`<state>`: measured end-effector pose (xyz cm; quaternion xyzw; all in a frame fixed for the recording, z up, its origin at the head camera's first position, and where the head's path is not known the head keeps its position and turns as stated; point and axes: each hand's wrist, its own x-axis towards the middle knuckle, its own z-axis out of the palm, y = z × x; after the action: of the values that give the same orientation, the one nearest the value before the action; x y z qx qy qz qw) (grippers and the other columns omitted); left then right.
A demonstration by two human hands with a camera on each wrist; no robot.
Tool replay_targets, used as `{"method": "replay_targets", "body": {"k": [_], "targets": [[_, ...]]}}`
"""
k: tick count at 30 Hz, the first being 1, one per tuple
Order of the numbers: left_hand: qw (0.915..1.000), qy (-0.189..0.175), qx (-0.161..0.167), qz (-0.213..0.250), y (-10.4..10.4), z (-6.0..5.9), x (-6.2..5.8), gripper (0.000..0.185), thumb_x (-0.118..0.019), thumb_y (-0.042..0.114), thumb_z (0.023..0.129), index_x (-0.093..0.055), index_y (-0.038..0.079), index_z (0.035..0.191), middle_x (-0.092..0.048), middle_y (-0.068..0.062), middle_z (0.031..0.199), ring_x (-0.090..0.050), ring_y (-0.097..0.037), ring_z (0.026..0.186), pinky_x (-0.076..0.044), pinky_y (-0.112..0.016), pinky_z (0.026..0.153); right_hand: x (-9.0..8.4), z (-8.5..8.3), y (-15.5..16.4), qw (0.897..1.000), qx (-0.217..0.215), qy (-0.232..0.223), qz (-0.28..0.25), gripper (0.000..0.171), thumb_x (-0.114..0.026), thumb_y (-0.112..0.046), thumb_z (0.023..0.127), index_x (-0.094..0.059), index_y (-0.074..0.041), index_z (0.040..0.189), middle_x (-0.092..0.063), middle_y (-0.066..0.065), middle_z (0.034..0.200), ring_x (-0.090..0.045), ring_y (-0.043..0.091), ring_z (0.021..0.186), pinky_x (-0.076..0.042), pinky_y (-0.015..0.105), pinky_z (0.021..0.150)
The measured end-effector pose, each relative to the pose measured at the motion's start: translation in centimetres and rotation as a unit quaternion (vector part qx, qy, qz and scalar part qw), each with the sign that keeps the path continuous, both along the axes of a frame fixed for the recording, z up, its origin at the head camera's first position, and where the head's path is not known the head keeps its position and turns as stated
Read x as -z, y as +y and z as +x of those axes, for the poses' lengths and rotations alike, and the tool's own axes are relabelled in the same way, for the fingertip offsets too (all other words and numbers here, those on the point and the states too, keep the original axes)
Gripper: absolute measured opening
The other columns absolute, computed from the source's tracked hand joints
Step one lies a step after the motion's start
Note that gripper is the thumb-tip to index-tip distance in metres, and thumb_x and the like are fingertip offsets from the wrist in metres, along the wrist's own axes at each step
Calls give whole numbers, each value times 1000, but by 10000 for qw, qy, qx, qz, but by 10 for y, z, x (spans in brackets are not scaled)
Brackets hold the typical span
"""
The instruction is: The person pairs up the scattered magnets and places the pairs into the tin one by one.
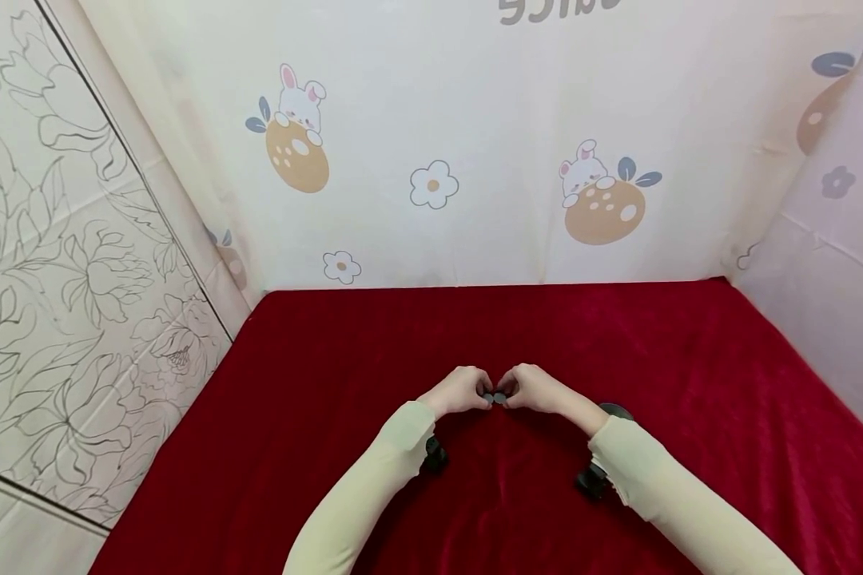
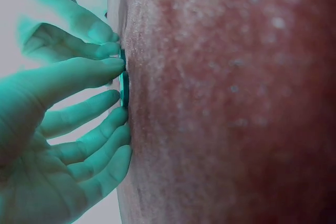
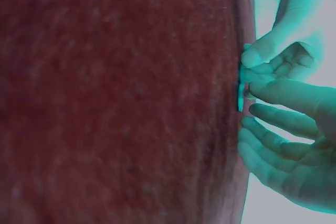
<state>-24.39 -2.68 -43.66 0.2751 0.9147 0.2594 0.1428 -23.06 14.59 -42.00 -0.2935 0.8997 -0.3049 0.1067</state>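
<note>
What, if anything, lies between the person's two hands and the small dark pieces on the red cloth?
Nothing visible does. The left hand and right hand meet at the small dark pieces on the red cloth, fingertips already touching them. The wrist views show fingertips directly against a flat piece.

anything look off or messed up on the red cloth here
Nothing stands out. The red velvet cloth lies flat with no spill or tear in view. Both hands meet at its middle: the left hand and the right hand touch small flat dark pieces lying on the cloth.
</note>
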Motion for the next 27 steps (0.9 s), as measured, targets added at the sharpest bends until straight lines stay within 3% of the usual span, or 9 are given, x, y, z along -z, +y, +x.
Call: {"method": "replay_targets", "body": {"k": [11,20,27], "targets": [[9986,194,471,-111,8,1,-1,22,-64,15,82,-62,6,103,-57,-1,94,-55,-10,84,-43,-15,69,-15,23,27,9990,366,187,-165,24,-62,-10,81,-61,6,100,-60,11,89,-57,17,75,-46,25,64],[9965,373,507,-559,12,4,0,24,-63,18,83,-62,9,104,-51,-1,96,-49,-12,87,-41,-17,73,-17,43,55,9952,634,648,-358,25,-62,-12,82,-61,4,101,-59,10,93,-57,22,83,-47,33,70],[9951,529,585,-598,15,3,-1,21,-63,15,82,-62,8,102,-51,-2,94,-50,-12,85,-40,-16,72,-18,56,76,9892,955,1058,-341,22,-62,-8,81,-62,2,101,-60,10,96,-57,26,88,-46,39,72]]}}
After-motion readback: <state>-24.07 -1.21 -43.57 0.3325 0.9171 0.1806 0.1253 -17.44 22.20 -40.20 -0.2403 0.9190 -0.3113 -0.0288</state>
